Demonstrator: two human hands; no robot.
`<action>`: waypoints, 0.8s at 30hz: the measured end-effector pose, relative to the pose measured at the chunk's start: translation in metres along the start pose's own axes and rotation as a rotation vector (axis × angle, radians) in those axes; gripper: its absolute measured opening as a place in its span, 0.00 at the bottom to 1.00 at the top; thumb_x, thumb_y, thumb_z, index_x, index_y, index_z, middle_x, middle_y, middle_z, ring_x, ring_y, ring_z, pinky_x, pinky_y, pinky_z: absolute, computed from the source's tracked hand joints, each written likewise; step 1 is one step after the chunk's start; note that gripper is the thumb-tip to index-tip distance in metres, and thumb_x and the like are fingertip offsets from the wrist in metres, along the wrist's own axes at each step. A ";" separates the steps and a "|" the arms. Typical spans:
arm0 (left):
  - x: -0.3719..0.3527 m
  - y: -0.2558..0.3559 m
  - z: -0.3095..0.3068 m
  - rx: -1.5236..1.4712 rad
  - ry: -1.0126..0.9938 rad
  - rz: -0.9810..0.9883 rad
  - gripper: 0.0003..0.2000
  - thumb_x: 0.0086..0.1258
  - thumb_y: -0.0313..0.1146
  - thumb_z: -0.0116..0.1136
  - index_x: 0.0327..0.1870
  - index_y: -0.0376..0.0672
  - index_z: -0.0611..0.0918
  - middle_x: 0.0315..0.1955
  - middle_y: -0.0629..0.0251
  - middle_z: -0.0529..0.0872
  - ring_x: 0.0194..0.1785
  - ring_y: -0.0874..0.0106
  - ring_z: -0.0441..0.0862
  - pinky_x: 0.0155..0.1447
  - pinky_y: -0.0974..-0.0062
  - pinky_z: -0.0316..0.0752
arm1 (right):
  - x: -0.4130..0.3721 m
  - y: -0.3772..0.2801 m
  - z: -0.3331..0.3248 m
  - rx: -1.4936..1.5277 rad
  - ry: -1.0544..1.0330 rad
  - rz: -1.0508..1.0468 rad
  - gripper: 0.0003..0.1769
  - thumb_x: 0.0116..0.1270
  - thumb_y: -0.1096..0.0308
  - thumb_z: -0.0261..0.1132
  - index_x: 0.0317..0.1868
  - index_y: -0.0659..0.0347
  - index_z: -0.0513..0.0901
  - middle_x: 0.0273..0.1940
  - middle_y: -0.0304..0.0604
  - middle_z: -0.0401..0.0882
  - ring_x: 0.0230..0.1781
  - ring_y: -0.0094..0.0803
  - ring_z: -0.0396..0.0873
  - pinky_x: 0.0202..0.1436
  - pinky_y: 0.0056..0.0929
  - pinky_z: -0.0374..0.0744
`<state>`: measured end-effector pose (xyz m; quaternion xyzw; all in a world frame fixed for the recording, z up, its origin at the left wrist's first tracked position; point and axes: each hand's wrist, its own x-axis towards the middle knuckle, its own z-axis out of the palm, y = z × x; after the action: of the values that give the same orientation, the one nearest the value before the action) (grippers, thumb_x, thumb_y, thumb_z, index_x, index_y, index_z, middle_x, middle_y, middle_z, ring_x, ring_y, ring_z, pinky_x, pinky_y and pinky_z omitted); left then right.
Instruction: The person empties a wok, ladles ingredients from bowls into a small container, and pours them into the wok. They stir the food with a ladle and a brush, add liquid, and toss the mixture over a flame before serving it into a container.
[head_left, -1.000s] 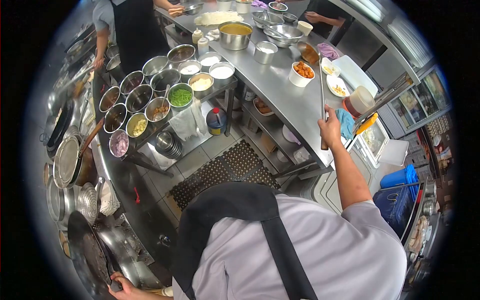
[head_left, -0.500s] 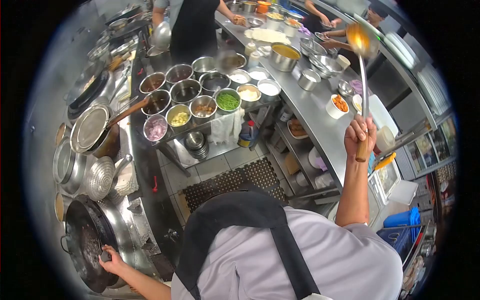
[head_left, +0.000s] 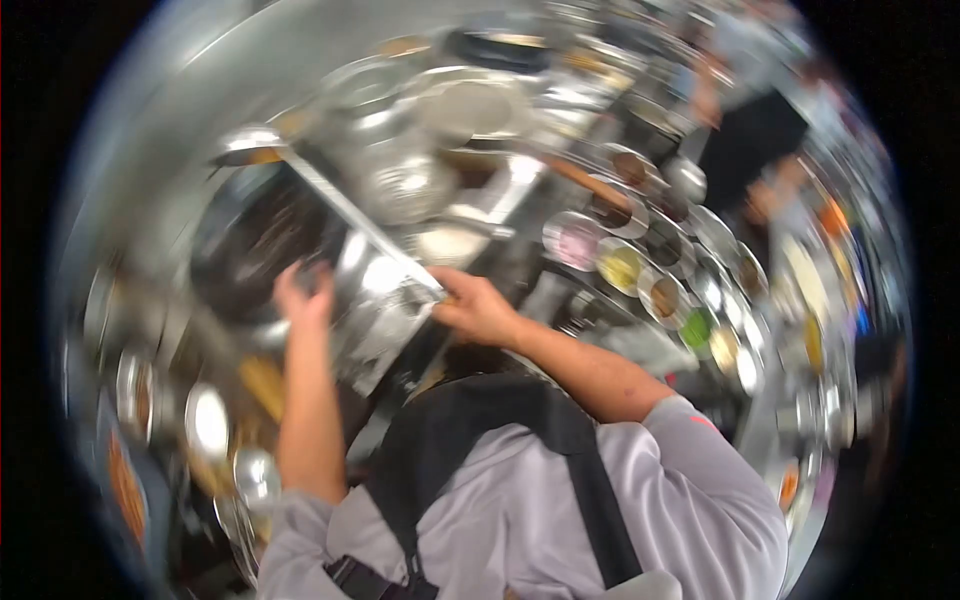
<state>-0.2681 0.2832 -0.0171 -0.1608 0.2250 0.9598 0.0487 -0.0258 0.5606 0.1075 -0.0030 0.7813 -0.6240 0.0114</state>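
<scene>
Motion blurs the whole view. My left hand [head_left: 305, 290] is closed at the near rim of a dark wok [head_left: 255, 245], on what looks like its small handle. In my right hand [head_left: 475, 303] is the handle end of a long metal ladle [head_left: 345, 207]. The ladle slants up and left, and its bowl hangs above the wok's far edge with something orange in it. What lies in the wok is too smeared to make out.
Right of the wok are a perforated skimmer [head_left: 405, 185] and a round strainer [head_left: 475, 110]. Farther right stand several metal pots of ingredients, one with chopped green pieces [head_left: 695, 330]. A person in a black apron [head_left: 755, 140] stands at the upper right.
The view has swung left towards the wok. My right hand has brought the ladle from the right-hand counter over to the wok. My left hand remains at the wok's rim.
</scene>
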 end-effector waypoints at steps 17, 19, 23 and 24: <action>-0.163 0.047 -0.024 0.362 0.489 0.242 0.10 0.68 0.37 0.65 0.46 0.45 0.81 0.34 0.67 0.85 0.35 0.70 0.83 0.40 0.69 0.81 | 0.588 0.008 0.020 -0.245 -0.241 0.163 0.06 0.67 0.71 0.60 0.42 0.64 0.77 0.26 0.50 0.81 0.22 0.37 0.82 0.20 0.33 0.78; -0.187 0.084 -0.064 0.549 0.668 0.441 0.11 0.68 0.37 0.66 0.45 0.41 0.82 0.32 0.67 0.84 0.34 0.71 0.83 0.37 0.72 0.79 | 0.619 -0.001 0.024 0.385 -0.439 0.524 0.03 0.69 0.72 0.59 0.37 0.62 0.75 0.23 0.44 0.80 0.20 0.32 0.80 0.18 0.29 0.77; -0.224 0.157 -0.136 0.868 1.056 0.804 0.31 0.59 0.33 0.71 0.62 0.30 0.71 0.48 0.53 0.83 0.51 0.63 0.81 0.57 0.69 0.75 | 0.604 -0.020 0.028 0.560 -0.220 0.559 0.05 0.68 0.77 0.59 0.33 0.60 0.73 0.20 0.38 0.72 0.17 0.27 0.74 0.17 0.21 0.72; -0.226 0.170 -0.153 0.860 1.057 0.812 0.31 0.59 0.33 0.71 0.62 0.30 0.71 0.48 0.53 0.83 0.51 0.63 0.81 0.57 0.69 0.75 | 0.609 -0.021 0.030 0.847 -0.216 0.562 0.05 0.67 0.79 0.60 0.34 0.60 0.73 0.20 0.39 0.71 0.17 0.29 0.74 0.16 0.22 0.71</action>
<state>-0.0390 0.0576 -0.0011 -0.4676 0.6103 0.5280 -0.3606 -0.6341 0.5156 0.1125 0.1475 0.4253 -0.8545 0.2593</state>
